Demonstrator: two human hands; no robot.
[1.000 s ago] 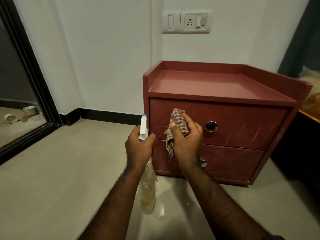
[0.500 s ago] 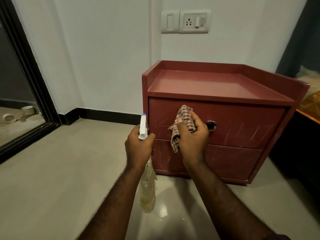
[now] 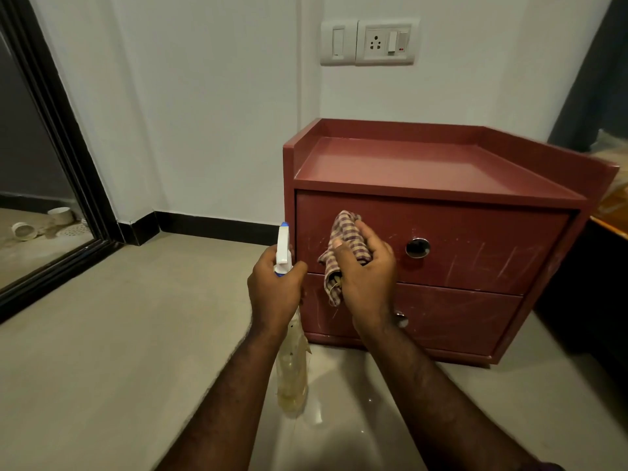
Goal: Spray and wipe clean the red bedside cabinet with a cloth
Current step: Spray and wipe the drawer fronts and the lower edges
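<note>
Right hand (image 3: 368, 277) has swung back left across the upper drawer (image 3: 492, 246): half a second ago its fingers were up against the round knob (image 3: 418, 248), now there is a gap of bare red front between them, much the same spot as a second ago. So one side-to-side stroke is done and wiping is under way on the left half of this drawer front; the right half with pale scuff marks, the lower drawer (image 3: 458, 317) and the top look not yet reached, judging from hand position only. Left hand (image 3: 275, 290) and spray bottle (image 3: 292, 368) unchanged, parked just left of the cabinet (image 3: 441, 171) corner. Right fingers curled round the bunched checked cloth (image 3: 346, 229), thumb on top, pressing it to the drawer face. Left fingers wrapped round the bottle neck; finger on the trigger or not, cannot tell. Cloth long axis runs roughly top to bottom, wad sticking up above the fingers, loose tail hanging below the palm over the seam between the drawers. Bottle long axis near vertical, white head with blue tip up, body hanging down toward the floor (image 3: 119, 334); nozzle seems to aim away from the camera, toward the cabinet. Cabinet sits on the floor against the wall, front facing the camera, long axis left to right
</note>
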